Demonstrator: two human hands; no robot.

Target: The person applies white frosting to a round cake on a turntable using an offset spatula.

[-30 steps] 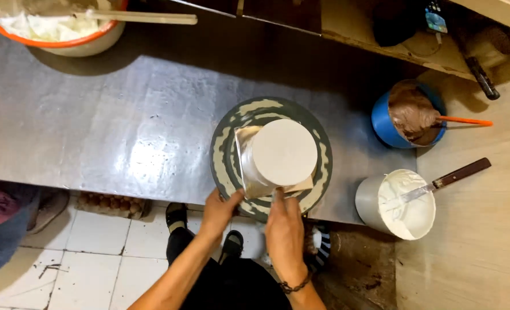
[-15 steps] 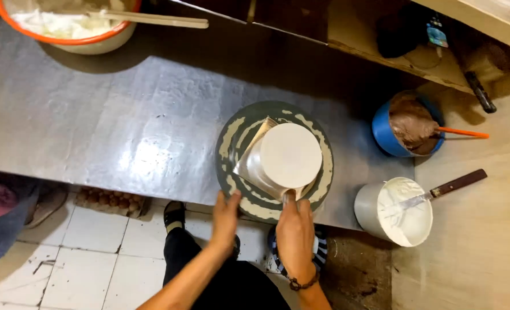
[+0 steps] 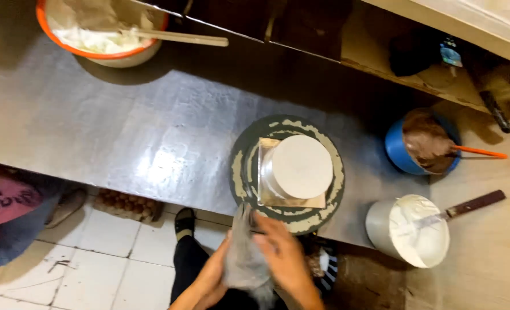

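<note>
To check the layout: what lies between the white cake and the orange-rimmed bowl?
Head view: only bare metal table between white cake and orange-rimmed bowl.

Pretty dim overall, top shelf lost in shadow. Overhead light throws white glare on the steel bench (image 3: 152, 155); both hands (image 3: 278, 258) are motion-blurred, edges soft.

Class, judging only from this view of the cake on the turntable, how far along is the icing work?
Done: the cake on the turntable is coated smooth and white. In hand: the left hand and right hand grip a greyish bag near the table's edge. Left: no decoration shows on top; the white cream pot and brown cream bowl stand full.
</note>
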